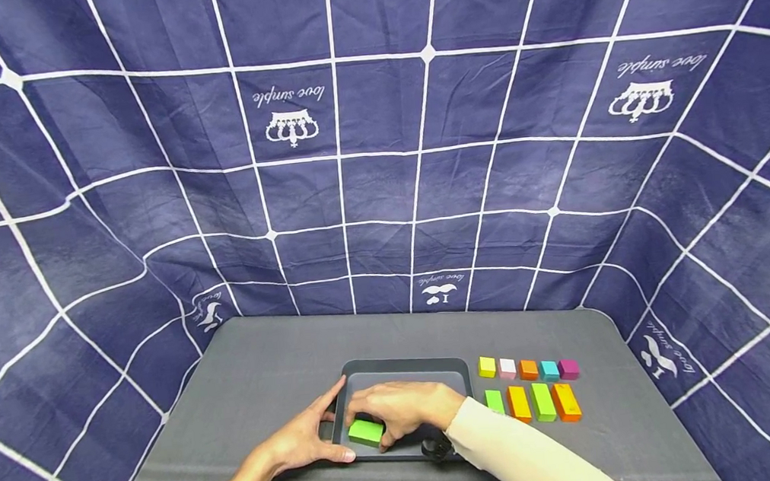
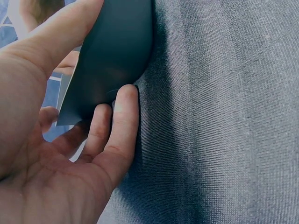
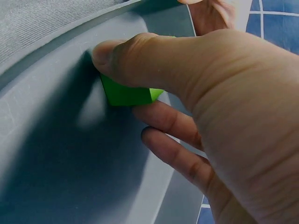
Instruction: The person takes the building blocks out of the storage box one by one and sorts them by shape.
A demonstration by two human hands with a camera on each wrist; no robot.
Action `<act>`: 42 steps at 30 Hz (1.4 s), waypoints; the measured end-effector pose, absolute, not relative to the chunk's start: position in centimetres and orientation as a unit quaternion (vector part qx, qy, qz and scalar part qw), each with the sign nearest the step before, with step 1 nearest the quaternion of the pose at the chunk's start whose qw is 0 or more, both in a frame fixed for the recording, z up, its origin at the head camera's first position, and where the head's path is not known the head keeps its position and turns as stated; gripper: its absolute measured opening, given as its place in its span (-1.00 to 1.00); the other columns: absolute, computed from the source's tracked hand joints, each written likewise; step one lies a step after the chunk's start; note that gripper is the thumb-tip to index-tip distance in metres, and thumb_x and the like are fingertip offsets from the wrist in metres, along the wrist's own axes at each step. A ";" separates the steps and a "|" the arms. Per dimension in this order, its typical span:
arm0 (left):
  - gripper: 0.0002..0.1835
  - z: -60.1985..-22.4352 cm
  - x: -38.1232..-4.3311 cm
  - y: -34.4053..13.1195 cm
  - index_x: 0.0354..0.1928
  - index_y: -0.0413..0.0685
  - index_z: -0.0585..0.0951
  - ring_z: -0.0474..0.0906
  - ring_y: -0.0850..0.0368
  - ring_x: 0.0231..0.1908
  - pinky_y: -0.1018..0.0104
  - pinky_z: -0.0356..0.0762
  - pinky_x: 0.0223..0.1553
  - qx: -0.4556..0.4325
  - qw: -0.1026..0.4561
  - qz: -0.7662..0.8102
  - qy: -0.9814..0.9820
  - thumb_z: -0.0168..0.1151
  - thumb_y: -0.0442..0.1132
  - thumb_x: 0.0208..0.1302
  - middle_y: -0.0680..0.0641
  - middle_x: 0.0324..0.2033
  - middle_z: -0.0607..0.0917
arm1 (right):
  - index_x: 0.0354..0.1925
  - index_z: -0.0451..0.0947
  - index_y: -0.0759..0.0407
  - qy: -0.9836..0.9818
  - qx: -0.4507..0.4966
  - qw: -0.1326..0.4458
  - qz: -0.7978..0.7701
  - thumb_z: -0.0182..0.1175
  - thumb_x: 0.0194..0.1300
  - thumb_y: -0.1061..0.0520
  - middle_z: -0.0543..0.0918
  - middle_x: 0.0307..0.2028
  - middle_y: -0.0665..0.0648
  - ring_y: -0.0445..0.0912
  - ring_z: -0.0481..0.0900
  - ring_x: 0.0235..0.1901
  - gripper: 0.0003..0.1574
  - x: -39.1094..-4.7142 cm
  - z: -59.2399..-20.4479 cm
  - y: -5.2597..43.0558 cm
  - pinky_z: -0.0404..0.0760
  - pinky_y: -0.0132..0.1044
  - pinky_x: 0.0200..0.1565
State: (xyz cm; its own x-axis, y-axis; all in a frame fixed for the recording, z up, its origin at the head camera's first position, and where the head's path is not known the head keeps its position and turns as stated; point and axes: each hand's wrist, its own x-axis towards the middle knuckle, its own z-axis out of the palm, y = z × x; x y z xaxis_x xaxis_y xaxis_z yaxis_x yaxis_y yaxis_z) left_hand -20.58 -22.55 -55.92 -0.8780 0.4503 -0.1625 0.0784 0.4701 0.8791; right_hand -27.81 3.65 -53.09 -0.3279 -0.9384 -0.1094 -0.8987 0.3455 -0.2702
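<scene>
A dark grey shallow tray point(image 1: 406, 362) lies on the table. Inside, near its left end, is a bright green rectangular block point(image 1: 366, 433). My right hand point(image 1: 400, 407) reaches over the tray and grips this block between thumb and fingers; in the right wrist view the thumb point(image 3: 110, 53) covers part of the block point(image 3: 128, 95). At the tray's left end, my left hand point(image 1: 299, 440) holds the tray, its thumb at the near corner. In the left wrist view, its fingers point(image 2: 124, 112) touch the outside of the tray wall point(image 2: 121, 42).
Right of the tray, a back row of small cubes includes a yellow cube point(image 1: 487, 367) and a magenta cube point(image 1: 569, 369). Before them stand longer blocks, among them an orange block point(image 1: 567, 402); my right sleeve point(image 1: 513, 443) passes close by. A blue checked cloth point(image 1: 380, 187) surrounds the grey table point(image 1: 265, 358).
</scene>
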 end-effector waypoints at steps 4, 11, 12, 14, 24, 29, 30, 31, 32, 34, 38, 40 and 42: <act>0.48 -55.8 -20.5 -22.5 0.94 0.00 0.01 0.58 -0.37 0.49 0.02 0.66 0.28 0.156 0.186 0.483 0.842 0.89 -0.16 0.18 -0.45 0.64 0.43 | 0.39 0.69 -0.12 0.813 -0.565 0.116 -0.080 0.84 0.23 0.04 0.74 0.14 -0.19 -0.45 0.54 -0.21 -0.16 -27.7 -53.1 4.0 0.46 -0.66 -0.07; 0.49 -55.9 -20.5 -22.5 0.95 0.02 -0.02 0.59 -0.36 0.48 -0.15 0.60 0.36 0.157 0.188 0.482 0.841 0.88 -0.17 0.20 -0.46 0.66 0.41 | 0.42 0.67 -0.13 0.818 -0.556 0.114 -0.095 0.81 0.28 -0.01 0.71 0.11 -0.20 -0.48 0.54 -0.23 -0.16 -27.5 -52.8 5.0 0.47 -0.69 -0.12; 0.49 -55.9 -20.6 -22.5 0.95 0.02 -0.02 0.60 -0.34 0.47 -0.11 0.61 0.35 0.158 0.189 0.485 0.839 0.87 -0.18 0.20 -0.46 0.65 0.42 | 0.42 0.67 -0.14 0.819 -0.553 0.113 -0.098 0.81 0.29 -0.01 0.70 0.10 -0.20 -0.48 0.54 -0.23 -0.17 -27.5 -52.7 5.1 0.47 -0.68 -0.13; 0.49 -55.9 -20.6 -22.5 0.95 0.02 -0.03 0.62 -0.31 0.44 -0.03 0.61 0.34 0.157 0.195 0.492 0.834 0.87 -0.20 0.21 -0.44 0.60 0.48 | 0.42 0.67 -0.14 0.821 -0.550 0.110 -0.107 0.80 0.30 -0.02 0.70 0.10 -0.21 -0.48 0.55 -0.23 -0.18 -27.4 -52.6 5.5 0.48 -0.68 -0.13; 0.49 -56.0 -20.7 -22.4 0.95 0.03 -0.05 0.71 -0.20 0.34 0.24 0.63 0.26 0.159 0.197 0.509 0.823 0.86 -0.23 0.22 -0.43 0.48 0.60 | 0.43 0.65 -0.17 0.832 -0.531 0.082 -0.141 0.75 0.38 -0.10 0.69 0.14 -0.22 -0.50 0.59 -0.20 -0.22 -27.2 -51.9 7.6 0.53 -0.66 -0.11; 0.49 -56.1 -20.5 -22.5 0.95 0.01 -0.06 0.73 -0.19 0.29 0.27 0.66 0.18 0.159 0.201 0.516 0.817 0.86 -0.26 0.22 -0.47 0.44 0.61 | 0.49 0.63 -0.16 0.839 -0.513 0.083 -0.158 0.72 0.42 -0.14 0.70 0.19 -0.20 -0.42 0.68 -0.14 -0.20 -27.0 -51.5 8.8 0.58 -0.60 -0.09; 0.49 -56.1 -20.5 -22.5 0.95 0.01 -0.06 0.72 -0.20 0.30 0.26 0.66 0.19 0.158 0.200 0.515 0.819 0.86 -0.25 0.22 -0.47 0.46 0.60 | 0.50 0.63 -0.15 0.841 -0.511 0.081 -0.161 0.72 0.42 -0.13 0.70 0.19 -0.20 -0.40 0.69 -0.13 -0.19 -27.0 -51.4 9.0 0.59 -0.59 -0.08; 0.49 -56.2 -20.5 -22.5 0.95 0.01 -0.05 0.72 -0.22 0.32 0.24 0.67 0.19 0.158 0.197 0.514 0.820 0.86 -0.25 0.21 -0.47 0.48 0.58 | 0.49 0.64 -0.15 0.842 -0.507 0.079 -0.163 0.72 0.41 -0.13 0.71 0.19 -0.19 -0.39 0.70 -0.13 -0.19 -27.0 -51.3 9.2 0.59 -0.58 -0.07; 0.49 -56.2 -20.6 -22.5 0.95 0.02 -0.05 0.71 -0.23 0.33 0.23 0.67 0.20 0.159 0.193 0.511 0.823 0.86 -0.24 0.21 -0.48 0.50 0.56 | 0.49 0.64 -0.15 0.845 -0.504 0.075 -0.165 0.73 0.40 -0.13 0.71 0.18 -0.20 -0.37 0.70 -0.12 -0.19 -27.0 -51.2 9.4 0.59 -0.57 -0.07; 0.49 -56.2 -20.7 -22.5 0.95 0.03 -0.04 0.68 -0.27 0.39 0.18 0.66 0.23 0.161 0.188 0.505 0.827 0.87 -0.23 0.20 -0.48 0.56 0.50 | 0.47 0.65 -0.16 0.850 -0.496 0.066 -0.166 0.75 0.37 -0.13 0.71 0.15 -0.21 -0.38 0.69 -0.12 -0.19 -27.1 -51.0 9.9 0.58 -0.57 -0.07; 0.49 -56.0 -20.8 -22.4 0.95 0.04 -0.02 0.62 -0.32 0.45 0.09 0.66 0.27 0.159 0.187 0.498 0.832 0.88 -0.22 0.19 -0.48 0.64 0.42 | 0.47 0.66 -0.17 0.855 -0.489 0.055 -0.165 0.74 0.37 -0.18 0.70 0.12 -0.23 -0.43 0.65 -0.11 -0.18 -27.3 -50.9 10.7 0.57 -0.56 -0.08; 0.50 -56.0 -20.7 -22.3 0.95 0.03 -0.02 0.61 -0.34 0.46 0.07 0.66 0.27 0.154 0.193 0.502 0.829 0.88 -0.23 0.18 -0.48 0.66 0.39 | 0.49 0.66 -0.17 0.857 -0.484 0.059 -0.166 0.73 0.38 -0.21 0.70 0.12 -0.24 -0.43 0.66 -0.10 -0.18 -27.3 -50.9 11.0 0.58 -0.55 -0.07; 0.49 -55.9 -20.7 -22.4 0.95 0.02 -0.02 0.61 -0.34 0.46 0.09 0.67 0.25 0.156 0.192 0.501 0.829 0.88 -0.23 0.19 -0.49 0.66 0.38 | 0.50 0.66 -0.17 0.861 -0.476 0.060 -0.168 0.72 0.39 -0.23 0.70 0.13 -0.25 -0.41 0.68 -0.08 -0.17 -27.3 -50.9 11.4 0.60 -0.54 -0.06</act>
State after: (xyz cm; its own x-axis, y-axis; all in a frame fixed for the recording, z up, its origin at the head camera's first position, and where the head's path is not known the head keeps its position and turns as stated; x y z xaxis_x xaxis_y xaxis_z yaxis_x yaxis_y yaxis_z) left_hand -20.68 -22.37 -55.89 -0.8773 0.4518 -0.1617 0.0673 0.4494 0.8908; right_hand -27.25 11.38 -50.89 -0.5394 -0.8401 0.0568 -0.7998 0.4901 -0.3467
